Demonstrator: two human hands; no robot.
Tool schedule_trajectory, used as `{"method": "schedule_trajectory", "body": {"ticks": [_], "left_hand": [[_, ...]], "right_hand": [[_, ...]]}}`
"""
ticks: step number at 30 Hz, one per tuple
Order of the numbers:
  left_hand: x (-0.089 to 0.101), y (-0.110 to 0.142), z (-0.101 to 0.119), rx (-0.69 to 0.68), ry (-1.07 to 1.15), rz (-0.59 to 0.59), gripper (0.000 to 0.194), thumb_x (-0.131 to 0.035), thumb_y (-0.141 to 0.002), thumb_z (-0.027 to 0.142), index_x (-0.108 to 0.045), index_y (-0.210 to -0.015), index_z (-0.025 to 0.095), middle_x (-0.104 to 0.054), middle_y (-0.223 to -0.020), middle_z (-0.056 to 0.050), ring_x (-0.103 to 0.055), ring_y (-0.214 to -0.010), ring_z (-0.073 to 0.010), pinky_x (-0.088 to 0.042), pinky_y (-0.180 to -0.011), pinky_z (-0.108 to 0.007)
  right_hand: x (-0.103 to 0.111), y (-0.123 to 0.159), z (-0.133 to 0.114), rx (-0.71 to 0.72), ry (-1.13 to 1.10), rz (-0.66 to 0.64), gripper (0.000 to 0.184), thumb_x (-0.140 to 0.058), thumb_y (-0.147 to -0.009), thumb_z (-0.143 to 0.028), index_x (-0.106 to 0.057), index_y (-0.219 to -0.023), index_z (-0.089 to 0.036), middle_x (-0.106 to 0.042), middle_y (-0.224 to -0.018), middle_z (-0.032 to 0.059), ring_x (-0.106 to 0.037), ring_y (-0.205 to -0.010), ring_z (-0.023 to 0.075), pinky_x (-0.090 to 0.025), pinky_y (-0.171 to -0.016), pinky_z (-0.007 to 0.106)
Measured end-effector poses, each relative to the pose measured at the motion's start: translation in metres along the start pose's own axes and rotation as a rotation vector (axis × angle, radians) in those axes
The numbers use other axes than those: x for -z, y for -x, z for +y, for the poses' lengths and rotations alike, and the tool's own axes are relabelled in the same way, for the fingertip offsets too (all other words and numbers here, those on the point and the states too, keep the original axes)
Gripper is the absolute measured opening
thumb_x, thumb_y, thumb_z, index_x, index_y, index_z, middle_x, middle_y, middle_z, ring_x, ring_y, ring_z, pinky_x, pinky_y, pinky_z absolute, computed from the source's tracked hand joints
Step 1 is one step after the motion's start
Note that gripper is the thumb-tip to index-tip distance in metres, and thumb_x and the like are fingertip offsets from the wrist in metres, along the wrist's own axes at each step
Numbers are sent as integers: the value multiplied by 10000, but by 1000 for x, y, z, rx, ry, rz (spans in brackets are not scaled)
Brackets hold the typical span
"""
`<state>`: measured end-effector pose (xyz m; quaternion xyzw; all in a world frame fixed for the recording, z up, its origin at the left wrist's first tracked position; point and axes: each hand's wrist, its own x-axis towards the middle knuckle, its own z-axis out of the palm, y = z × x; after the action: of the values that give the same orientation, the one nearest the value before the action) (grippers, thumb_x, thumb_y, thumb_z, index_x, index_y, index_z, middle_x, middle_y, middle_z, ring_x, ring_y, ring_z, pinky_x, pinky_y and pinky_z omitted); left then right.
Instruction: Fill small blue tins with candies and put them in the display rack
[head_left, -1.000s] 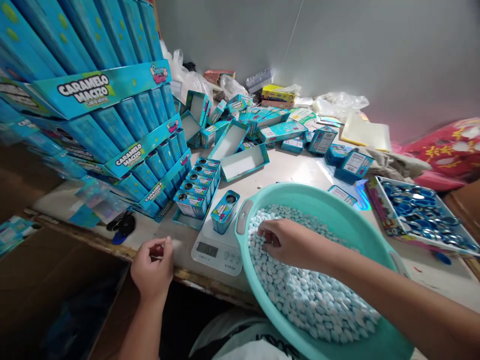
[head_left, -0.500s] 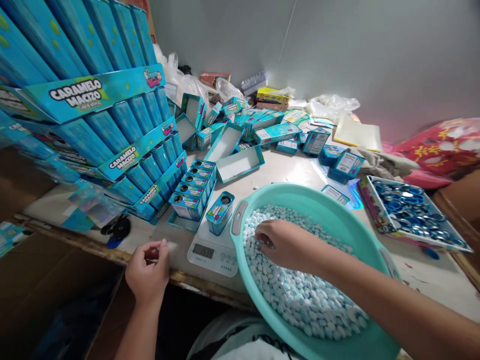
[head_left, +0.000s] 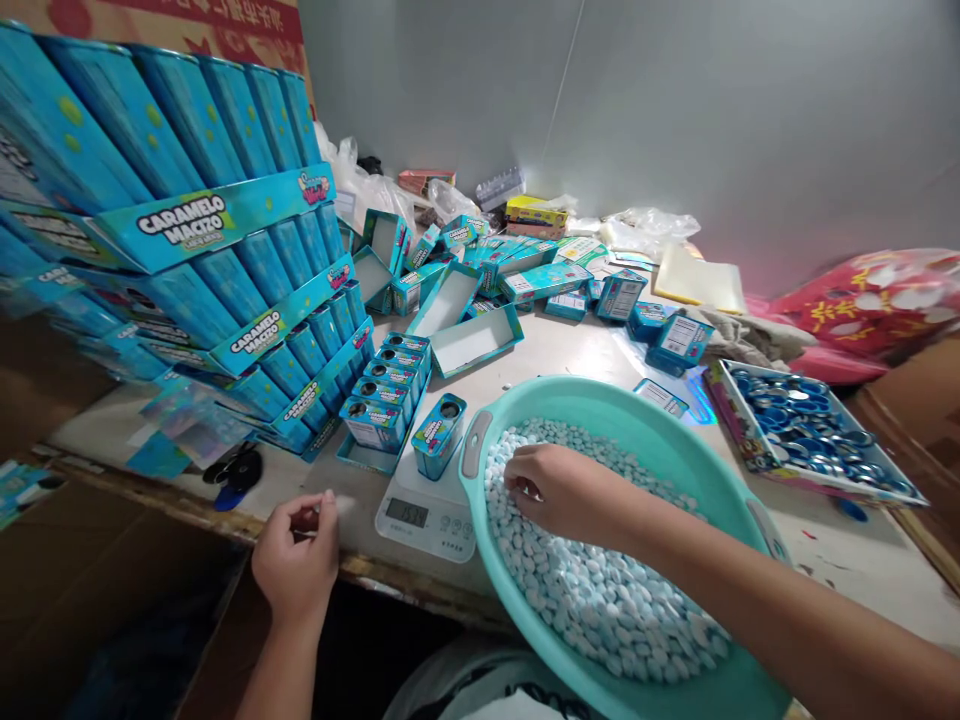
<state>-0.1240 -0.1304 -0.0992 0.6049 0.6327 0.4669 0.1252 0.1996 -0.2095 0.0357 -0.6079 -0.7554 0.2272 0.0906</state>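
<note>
Resting curled among pale candies [head_left: 622, 600] in a turquoise basin [head_left: 675, 440], right hand [head_left: 551, 490] hiding any hold, left hand [head_left: 296, 555] curling near the worktop [head_left: 540, 350] edge, contents unclear, blue box [head_left: 437, 440] standing on a scale [head_left: 435, 535]

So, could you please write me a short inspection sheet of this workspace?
Surface: pale table with a rough front edge.
Work things: a tin stands on the scale; beside it, a tub holds pale candies.
Clutter: open trays, loose boxes and plastic bags toward the back; shiny blue pieces in a box at right.
Hands: right hand curled at the candies; left hand curled by the front edge; whether either holds anything is unclear.
Cables: nothing seen.
Surroundings: grey wall behind, stacked tins at left, red bag at right.
</note>
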Motion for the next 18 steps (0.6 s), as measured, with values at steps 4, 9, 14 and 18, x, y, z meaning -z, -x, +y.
{"method": "schedule_trajectory", "body": {"ticks": [4, 9, 14, 18], "left_hand": [[0, 0, 2, 2, 1, 14, 243, -690, -828, 428, -681, -886, 192, -623, -712, 11, -587, -642, -146, -451, -655, -266], [2, 1, 8, 57, -32, -17, 250, -670, -834, 449, -675, -866, 201, -616, -700, 18, -583, -636, -148, -450, -655, -274], [3, 1, 9, 118, -48, -20, 252, -674, -821, 463, -680, -856, 214, -617, -695, 25, -586, -638, -155, -444, -652, -281], [3, 0, 6, 133, -64, -48, 253, -676, -818, 480, -690, -865, 231, -619, -703, 32, -590, -644, -153, -439, -653, -280]], "right_hand": [[25, -4, -2, 124, -13, 98, 148, -563, -901, -67, -622, -820, -176, -591, -799, 2, -521, -685, 152, -371, -630, 279], [59, -35, -9, 250, -77, 290, 176, -487, -996, -177, -662, -980, -165, -624, -939, 51, -575, -776, 166, -438, -716, 288], [52, -76, -14, 302, -14, 256, 128, -563, -946, -97, -672, -981, -154, -635, -918, 39, -584, -775, 164, -434, -710, 275], [47, -75, -14, 264, 17, 246, 264, -580, -941, -60, -648, -1181, -147, -667, -1059, 70, -623, -872, 196, -457, -749, 286]]}}
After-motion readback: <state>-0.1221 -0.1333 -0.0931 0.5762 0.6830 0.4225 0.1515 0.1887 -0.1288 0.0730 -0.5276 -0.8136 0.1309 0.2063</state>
